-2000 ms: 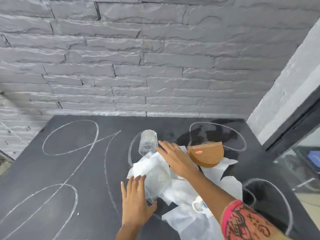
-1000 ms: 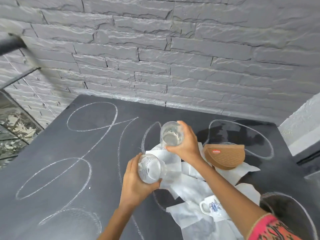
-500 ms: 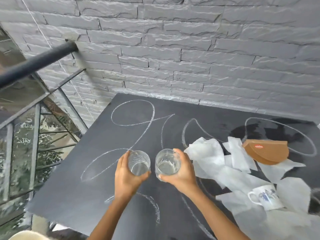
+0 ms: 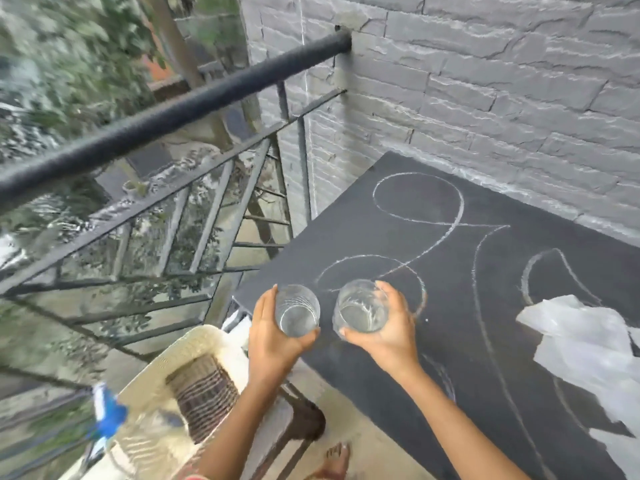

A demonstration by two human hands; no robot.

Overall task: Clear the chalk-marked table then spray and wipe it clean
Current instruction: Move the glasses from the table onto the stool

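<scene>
The black table [image 4: 485, 341] carries white chalk loops and lines. My left hand [image 4: 268, 336] grips a clear ribbed glass [image 4: 297, 311] above the table's left corner. Just to its right, my right hand [image 4: 388, 332] grips a second clear glass [image 4: 360, 306] over the table's left end. Both glasses are upright and look empty. Crumpled white paper napkins [image 4: 585, 344] lie on the table at the right edge of the view.
A cream woven basket [image 4: 166, 375] with a dark striped item inside stands below the table's left corner, with a blurred blue and white object [image 4: 107, 414] beside it. A black metal railing [image 4: 156, 126] runs along the left. A grey brick wall [image 4: 485, 81] backs the table.
Each hand picked up a glass from among the napkins and carried it left to the table's left end. My view swung left, so the cup and brown holder left the frame.
</scene>
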